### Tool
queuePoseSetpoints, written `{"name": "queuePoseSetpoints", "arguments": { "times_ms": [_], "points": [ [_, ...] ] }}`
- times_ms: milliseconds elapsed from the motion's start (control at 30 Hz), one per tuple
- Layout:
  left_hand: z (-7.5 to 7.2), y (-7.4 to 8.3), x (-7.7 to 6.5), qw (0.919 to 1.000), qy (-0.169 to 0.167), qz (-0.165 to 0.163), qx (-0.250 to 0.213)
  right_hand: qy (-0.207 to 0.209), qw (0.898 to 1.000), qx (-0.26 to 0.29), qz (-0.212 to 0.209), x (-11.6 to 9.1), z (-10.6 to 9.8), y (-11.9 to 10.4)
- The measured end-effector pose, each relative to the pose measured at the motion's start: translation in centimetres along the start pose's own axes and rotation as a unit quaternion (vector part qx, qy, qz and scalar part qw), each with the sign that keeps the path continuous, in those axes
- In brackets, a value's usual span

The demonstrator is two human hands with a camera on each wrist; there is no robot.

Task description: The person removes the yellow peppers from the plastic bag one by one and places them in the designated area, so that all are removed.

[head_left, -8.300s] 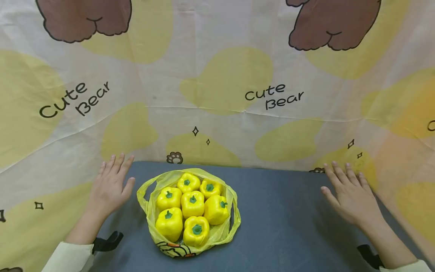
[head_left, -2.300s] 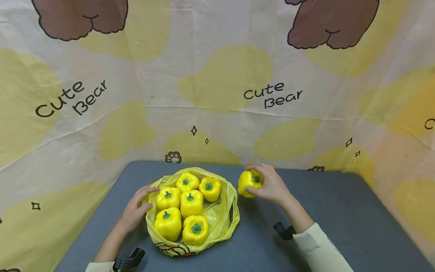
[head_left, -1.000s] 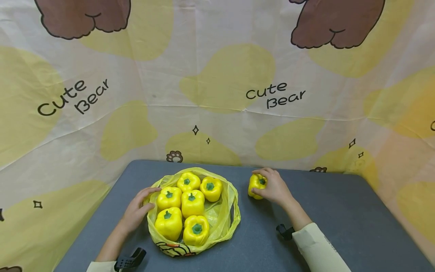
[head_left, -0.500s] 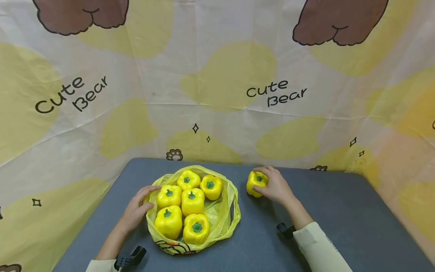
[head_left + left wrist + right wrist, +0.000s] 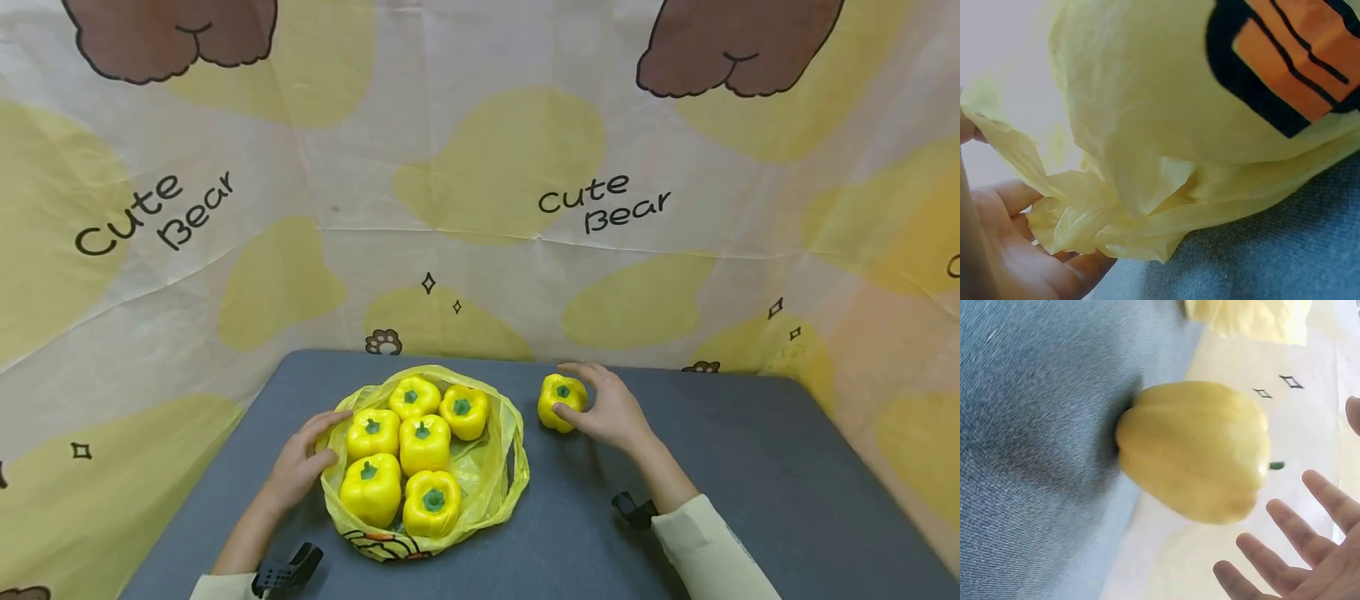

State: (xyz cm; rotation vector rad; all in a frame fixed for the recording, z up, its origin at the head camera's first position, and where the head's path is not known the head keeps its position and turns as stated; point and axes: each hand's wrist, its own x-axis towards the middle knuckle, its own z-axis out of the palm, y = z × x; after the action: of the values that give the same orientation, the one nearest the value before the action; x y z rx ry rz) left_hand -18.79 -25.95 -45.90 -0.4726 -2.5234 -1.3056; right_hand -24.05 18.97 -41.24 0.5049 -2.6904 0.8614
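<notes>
A thin yellow plastic bag [image 5: 491, 496] stands open on the table, holding several yellow bell peppers with green stems. At its left side my left hand [image 5: 294, 468] grips the rim; the left wrist view has fingers curled round the crumpled bag handle [image 5: 1072, 225]. One yellow bell pepper [image 5: 552, 398] stands upright on the table, right of the bag. Beside it my right hand [image 5: 617, 417] is spread, thumb in front and fingers behind. In the right wrist view, straight fingers [image 5: 1300, 531] show apart from the pepper, near its stem.
The grey-blue table [image 5: 735, 483] reaches back to a patterned cloth [image 5: 480, 167] with bears and lettering, which also hangs along both sides. Black straps with small mounts [image 5: 633, 510] sit on both wrists.
The right hand took one pepper out of the bag, set it on the table to the right and has now loosened its fingers from it. The left hand went to the bag and stays there.
</notes>
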Motion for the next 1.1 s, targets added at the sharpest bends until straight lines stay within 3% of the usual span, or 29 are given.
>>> {"name": "queuePoseSetpoints", "arguments": {
  "times_ms": [267,700,1100],
  "points": [
    [-0.2,0.2,0.0,0.9999,-0.003,0.012,-0.009,0.018,0.999,0.027,-0.010,-0.8,-0.9,-2.0],
    [-0.3,0.1,0.1,0.9990,-0.013,0.027,-0.032,0.022,0.986,0.129,-0.101,-2.3,0.2,-6.7],
    [-0.2,0.1,0.0,0.9983,-0.014,0.023,-0.051,-0.060,0.966,0.222,-0.117,-3.4,2.8,-10.5]
  ]
}}
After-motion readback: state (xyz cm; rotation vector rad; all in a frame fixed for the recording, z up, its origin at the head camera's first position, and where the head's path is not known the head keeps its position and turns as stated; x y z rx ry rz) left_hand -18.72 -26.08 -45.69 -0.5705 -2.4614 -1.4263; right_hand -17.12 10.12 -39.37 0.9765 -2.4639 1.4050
